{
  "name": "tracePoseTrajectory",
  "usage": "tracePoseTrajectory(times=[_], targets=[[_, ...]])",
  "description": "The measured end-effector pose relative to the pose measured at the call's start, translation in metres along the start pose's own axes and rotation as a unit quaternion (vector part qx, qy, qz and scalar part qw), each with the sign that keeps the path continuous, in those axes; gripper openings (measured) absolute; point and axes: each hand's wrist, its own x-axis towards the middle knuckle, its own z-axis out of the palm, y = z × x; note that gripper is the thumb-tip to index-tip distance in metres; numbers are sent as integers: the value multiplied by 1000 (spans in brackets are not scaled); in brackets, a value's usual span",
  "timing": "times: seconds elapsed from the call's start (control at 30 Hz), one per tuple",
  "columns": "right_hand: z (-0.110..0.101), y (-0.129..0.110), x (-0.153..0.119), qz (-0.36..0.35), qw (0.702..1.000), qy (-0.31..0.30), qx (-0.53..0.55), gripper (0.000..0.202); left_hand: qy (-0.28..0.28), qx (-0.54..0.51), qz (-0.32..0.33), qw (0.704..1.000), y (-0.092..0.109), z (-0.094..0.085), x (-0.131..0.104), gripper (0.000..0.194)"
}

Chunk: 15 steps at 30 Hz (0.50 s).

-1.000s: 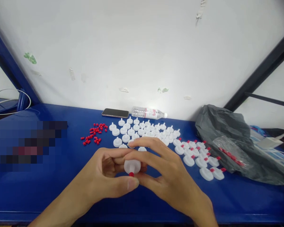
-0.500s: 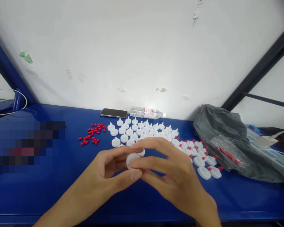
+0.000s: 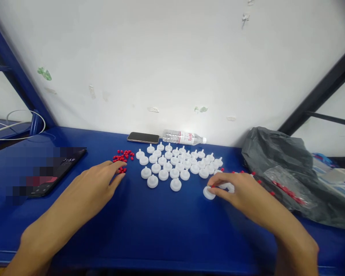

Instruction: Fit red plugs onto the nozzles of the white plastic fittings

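Observation:
My left hand (image 3: 103, 182) reaches over the small red caps (image 3: 125, 155), thumb and forefinger apart on either side of several of them. I cannot see anything held in it. On the right, my right hand (image 3: 232, 189) pinches a white spouted lid (image 3: 209, 193) by its red-capped tip, low over the table or touching it; which, I cannot tell. Several white spouted lids without red tips (image 3: 175, 184) stand spout-up in the middle. Lids with red tips lie behind my right hand, mostly hidden by it.
A phone (image 3: 143, 137) and a clear plastic bottle (image 3: 184, 137) lie along the wall. A dark tablet-like device (image 3: 71, 163), partly blurred out, lies at the left. At the right is a grey plastic bag (image 3: 264, 149) with a clear bag of red caps (image 3: 287, 188) on it.
My hands were together at the middle around a white lid. They have parted: the left to the red caps, the right to the right with a red-tipped lid.

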Motion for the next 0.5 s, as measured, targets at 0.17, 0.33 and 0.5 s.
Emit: tracePoseTrajectory(times=[0.17, 0.33, 0.5], targets=[[3, -21, -3, -25, 997, 68, -12, 27, -56, 57, 6, 997, -18, 5, -5, 47], [22, -41, 4, -69, 995, 77, -13, 35, -70, 72, -1, 995, -17, 8, -6, 47], [36, -45, 10, -84, 995, 44, -6, 36, -82, 80, -3, 993, -15, 9, -7, 49]])
